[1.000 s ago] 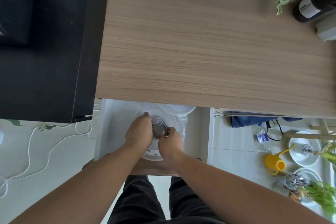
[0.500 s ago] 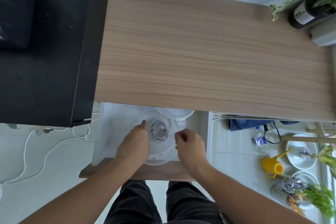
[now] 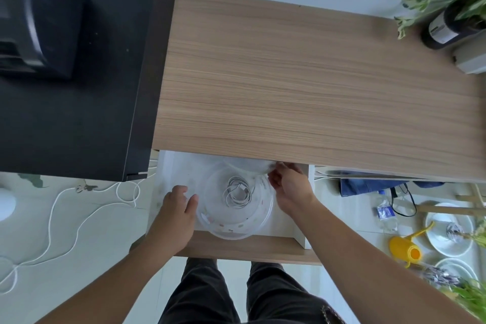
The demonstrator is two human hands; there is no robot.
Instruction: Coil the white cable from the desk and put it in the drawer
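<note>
The white cable point(image 3: 236, 192) lies coiled inside a clear round container point(image 3: 210, 221) that sits in the open white drawer point(image 3: 173, 166) under the wooden desk point(image 3: 302, 81). My left hand point(image 3: 176, 216) rests at the container's left side with its fingers apart and its thumb against the rim. At the back right of the drawer, my right hand point(image 3: 289, 187) has its fingers curled on the edge of a white lid point(image 3: 252, 166), which is blurred and partly hidden under the desk edge. Neither hand touches the cable.
A black cabinet point(image 3: 79, 100) stands left of the desk. Another white cord point(image 3: 79, 218) trails over the floor at the left. A potted plant point(image 3: 452, 16) stands on the desk's far right corner. A yellow watering can point(image 3: 405, 250) and white dishes point(image 3: 447, 234) sit on the floor at the right.
Both hands have let go of the coiled cable, which now lies in the container. My left hand slid to the container's left side; my right hand moved up and right to the lid.
</note>
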